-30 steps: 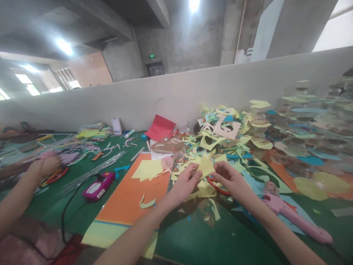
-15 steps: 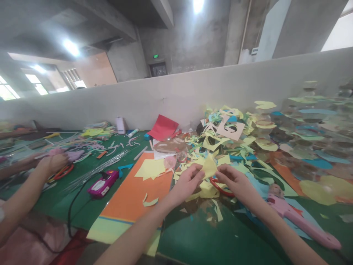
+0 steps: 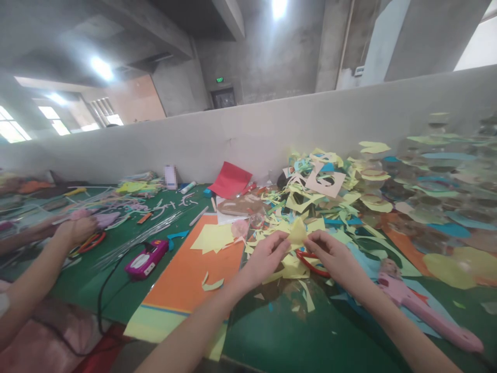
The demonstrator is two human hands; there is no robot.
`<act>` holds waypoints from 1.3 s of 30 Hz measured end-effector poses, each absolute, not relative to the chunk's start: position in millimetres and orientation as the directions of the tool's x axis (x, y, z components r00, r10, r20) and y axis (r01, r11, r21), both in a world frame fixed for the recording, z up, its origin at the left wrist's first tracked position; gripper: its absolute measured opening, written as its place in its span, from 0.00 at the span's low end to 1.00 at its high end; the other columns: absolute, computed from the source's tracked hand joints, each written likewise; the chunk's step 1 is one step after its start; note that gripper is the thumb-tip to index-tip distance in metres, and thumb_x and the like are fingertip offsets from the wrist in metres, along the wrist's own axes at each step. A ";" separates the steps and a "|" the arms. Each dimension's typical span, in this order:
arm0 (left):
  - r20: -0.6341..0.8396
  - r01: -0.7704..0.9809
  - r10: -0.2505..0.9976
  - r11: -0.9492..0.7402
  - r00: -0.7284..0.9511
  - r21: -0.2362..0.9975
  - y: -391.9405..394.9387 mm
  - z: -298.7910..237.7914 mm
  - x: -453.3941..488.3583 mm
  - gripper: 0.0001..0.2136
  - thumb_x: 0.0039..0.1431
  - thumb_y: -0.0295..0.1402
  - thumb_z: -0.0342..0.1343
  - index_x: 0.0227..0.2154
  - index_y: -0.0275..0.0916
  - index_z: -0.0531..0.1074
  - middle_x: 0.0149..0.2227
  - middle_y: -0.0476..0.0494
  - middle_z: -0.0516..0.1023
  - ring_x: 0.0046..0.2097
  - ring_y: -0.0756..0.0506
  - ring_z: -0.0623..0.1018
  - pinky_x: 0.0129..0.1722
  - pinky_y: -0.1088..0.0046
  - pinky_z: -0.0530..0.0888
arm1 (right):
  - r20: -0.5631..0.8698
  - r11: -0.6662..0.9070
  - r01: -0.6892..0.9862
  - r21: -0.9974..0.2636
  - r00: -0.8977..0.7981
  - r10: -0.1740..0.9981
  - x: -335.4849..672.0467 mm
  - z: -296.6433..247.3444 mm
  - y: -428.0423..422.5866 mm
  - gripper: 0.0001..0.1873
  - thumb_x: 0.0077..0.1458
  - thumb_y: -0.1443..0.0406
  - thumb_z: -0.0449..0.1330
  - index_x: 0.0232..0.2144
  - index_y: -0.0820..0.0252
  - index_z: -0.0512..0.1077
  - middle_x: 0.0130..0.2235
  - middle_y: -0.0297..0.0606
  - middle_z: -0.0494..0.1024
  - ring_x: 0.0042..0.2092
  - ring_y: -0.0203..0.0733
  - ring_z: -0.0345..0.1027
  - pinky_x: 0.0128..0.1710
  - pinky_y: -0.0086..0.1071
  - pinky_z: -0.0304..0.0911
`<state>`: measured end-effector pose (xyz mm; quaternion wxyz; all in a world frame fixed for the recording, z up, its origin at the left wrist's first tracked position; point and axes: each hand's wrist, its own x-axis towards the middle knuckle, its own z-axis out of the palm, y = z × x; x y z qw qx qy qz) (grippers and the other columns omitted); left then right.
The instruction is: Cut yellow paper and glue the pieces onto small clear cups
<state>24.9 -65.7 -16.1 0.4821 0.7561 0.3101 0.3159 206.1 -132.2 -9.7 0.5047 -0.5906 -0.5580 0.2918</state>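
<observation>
Between my two hands is a small piece of yellow paper point(image 3: 298, 232), raised above the scrap pile and bent a little. My left hand point(image 3: 272, 254) pinches its left edge between thumb and fingers. The opposite edge is pinched by my right hand point(image 3: 325, 249). Just below my right fingers lie the red handles of scissors point(image 3: 311, 263); their blades are hidden among scraps. A heap of cut paper scraps point(image 3: 298, 194) rises behind my hands. Left of my left hand, yellow paper pieces point(image 3: 212, 237) rest on orange sheets point(image 3: 217, 264).
A pink glue gun point(image 3: 427, 311) lies right of my right forearm. Stacked clear cups with paper discs point(image 3: 435, 191) stand at far right. A purple power strip point(image 3: 146, 259) sits left, near a co-worker's hands point(image 3: 77, 228). Red paper point(image 3: 230, 180) leans by the low wall point(image 3: 194, 140).
The yellow paper has bent and turned slightly between my fingers. Both my hands remain in nearly the same place.
</observation>
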 end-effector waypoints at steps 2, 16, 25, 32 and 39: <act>0.185 0.184 0.770 -0.365 0.611 0.912 -65.9 -16.0 23.9 0.15 0.66 0.45 0.48 0.41 0.39 0.71 0.33 0.51 0.69 0.33 0.50 0.67 0.34 0.75 0.66 | 0.211 0.140 0.295 -0.945 0.225 0.951 205.9 -11.4 -131.2 0.23 0.49 0.42 0.59 0.27 0.54 0.65 0.27 0.33 0.70 0.31 0.42 0.67 0.33 0.35 0.65; 0.164 0.172 0.752 -0.347 0.639 0.922 -66.3 -18.5 23.1 0.15 0.66 0.46 0.48 0.41 0.40 0.69 0.27 0.55 0.63 0.28 0.52 0.63 0.29 0.76 0.64 | 0.265 0.227 0.178 -0.958 0.234 0.935 204.1 -14.6 -128.5 0.28 0.46 0.39 0.62 0.35 0.53 0.64 0.26 0.27 0.63 0.29 0.38 0.61 0.33 0.36 0.67; 0.149 0.134 0.783 -0.284 0.604 0.949 -71.9 -14.9 25.0 0.15 0.66 0.46 0.48 0.42 0.40 0.70 0.32 0.52 0.67 0.31 0.52 0.66 0.31 0.77 0.65 | 0.088 0.085 0.097 -0.992 0.023 0.996 199.0 -20.4 -129.7 0.28 0.47 0.41 0.63 0.39 0.56 0.69 0.32 0.36 0.77 0.36 0.44 0.72 0.36 0.35 0.68; 0.156 0.051 0.748 -0.246 0.645 0.968 -78.9 -18.6 31.1 0.16 0.65 0.47 0.49 0.42 0.39 0.67 0.27 0.53 0.69 0.28 0.53 0.64 0.29 0.77 0.63 | -0.007 -0.012 0.246 -0.969 0.024 1.000 186.2 -16.6 -133.2 0.26 0.42 0.42 0.63 0.20 0.58 0.67 0.21 0.33 0.70 0.25 0.38 0.63 0.26 0.31 0.59; 0.105 0.067 0.744 -0.198 0.660 0.978 -80.1 -9.4 30.5 0.16 0.65 0.48 0.49 0.42 0.39 0.67 0.28 0.52 0.72 0.28 0.51 0.68 0.29 0.76 0.64 | 0.029 0.025 0.182 -0.983 0.021 0.999 191.8 -11.4 -135.3 0.29 0.45 0.38 0.61 0.18 0.57 0.69 0.20 0.32 0.69 0.21 0.35 0.57 0.22 0.30 0.55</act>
